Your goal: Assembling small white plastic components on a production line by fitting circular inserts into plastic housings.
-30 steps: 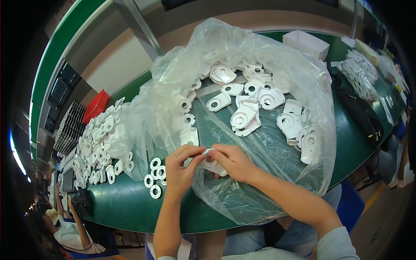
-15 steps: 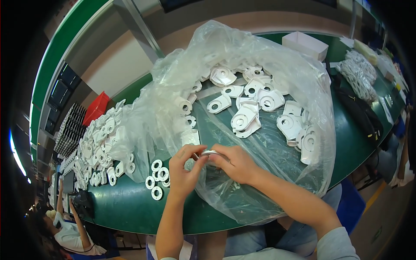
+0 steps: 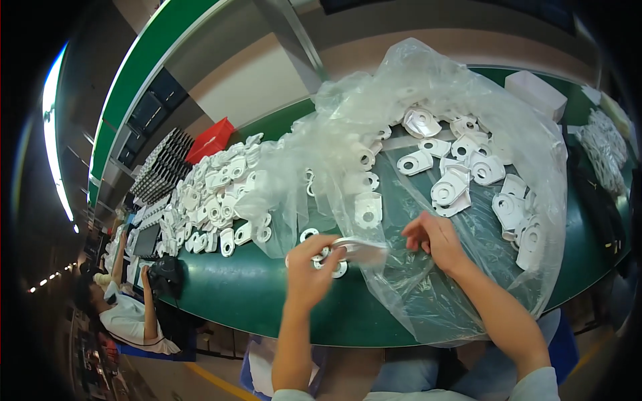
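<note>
My left hand (image 3: 309,269) pinches a white plastic part (image 3: 364,251) at its left end. The part is flat and smeared by motion. Under and behind that hand lie several white rings (image 3: 340,269), partly hidden by it. My right hand (image 3: 435,240) is raised to the right of the part, fingers loosely bent and apart, with nothing seen in them. It hovers over a large clear plastic bag (image 3: 428,287). White plate-shaped parts with round holes, such as one white plate (image 3: 450,190), lie spread inside the bag.
A heap of white parts (image 3: 210,197) covers the left of the green table (image 3: 234,294). Behind it stand a red bin (image 3: 210,140) and stacked dark trays (image 3: 162,167). A white box (image 3: 535,93) sits at the back right. Another person (image 3: 134,317) works at the far left.
My hands have parted: the left now holds the white part alone, and the right has let go and moved right. The view has swung left, shifting the scene rightward.
</note>
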The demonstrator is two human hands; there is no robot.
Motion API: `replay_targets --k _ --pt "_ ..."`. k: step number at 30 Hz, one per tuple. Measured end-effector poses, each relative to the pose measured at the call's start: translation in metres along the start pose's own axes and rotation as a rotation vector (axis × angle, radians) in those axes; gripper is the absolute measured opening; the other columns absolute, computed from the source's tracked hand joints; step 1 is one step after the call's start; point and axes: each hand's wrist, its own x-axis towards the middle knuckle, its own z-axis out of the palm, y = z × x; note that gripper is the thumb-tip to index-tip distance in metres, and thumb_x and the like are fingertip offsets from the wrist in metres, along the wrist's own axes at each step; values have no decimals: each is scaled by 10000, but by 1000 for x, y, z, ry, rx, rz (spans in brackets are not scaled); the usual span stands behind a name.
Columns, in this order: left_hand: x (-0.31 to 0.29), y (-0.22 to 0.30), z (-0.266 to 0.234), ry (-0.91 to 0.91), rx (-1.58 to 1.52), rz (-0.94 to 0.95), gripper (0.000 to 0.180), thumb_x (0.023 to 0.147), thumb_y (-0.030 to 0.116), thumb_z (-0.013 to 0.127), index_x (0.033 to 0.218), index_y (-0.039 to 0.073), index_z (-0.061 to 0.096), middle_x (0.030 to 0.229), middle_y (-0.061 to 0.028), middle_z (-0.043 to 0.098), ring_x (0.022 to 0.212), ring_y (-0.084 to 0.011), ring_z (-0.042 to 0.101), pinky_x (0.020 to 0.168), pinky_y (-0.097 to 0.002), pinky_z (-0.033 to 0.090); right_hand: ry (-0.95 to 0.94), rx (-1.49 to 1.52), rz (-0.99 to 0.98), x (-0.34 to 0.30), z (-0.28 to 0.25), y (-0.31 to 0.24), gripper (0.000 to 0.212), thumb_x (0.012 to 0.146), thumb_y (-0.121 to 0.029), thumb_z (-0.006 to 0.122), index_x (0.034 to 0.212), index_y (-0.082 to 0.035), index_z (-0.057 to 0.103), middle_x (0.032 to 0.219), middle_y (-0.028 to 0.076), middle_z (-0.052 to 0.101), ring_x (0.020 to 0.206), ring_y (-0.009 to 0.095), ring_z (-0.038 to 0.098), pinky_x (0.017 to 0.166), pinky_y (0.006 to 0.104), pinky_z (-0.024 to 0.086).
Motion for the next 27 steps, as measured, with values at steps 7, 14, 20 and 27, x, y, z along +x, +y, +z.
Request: replay_targets --k 7,14,20,27 --pt "-39 -143 -161 663 -44 -400 131 842 132 658 851 3 640 693 -1 573 515 -57 474 425 -211 372 -72 -213 62 0 8 -4 386 920 -205 400 818 43 677 601 52 608 521 88 504 519 236 417" --pt "29 -206 -218 727 651 -240 583 801 87 662 1301 -65 405 1195 -189 546 942 -237 607 770 -317 501 -141 -110 16 1 7 -2 338 866 -116 387 912 58 673 684 81 639 562 98 519 548 235 433" --pt "55 -95 -50 113 45 -181 142 846 29 576 952 -44 635 840 -75 651 701 -116 624 625 -242 512 -81 -225 -22 3 3 -10 266 794 12 417 954 29 628 822 81 647 635 108 569 566 236 449" --pt "105 -149 27 119 469 242 218 761 5 552 970 0 614 877 -201 625 747 -372 597 689 -415 483 193 -282 -148 25 -60 -108 248 768 26 433 909 14 637 837 83 643 750 137 615 580 261 479"
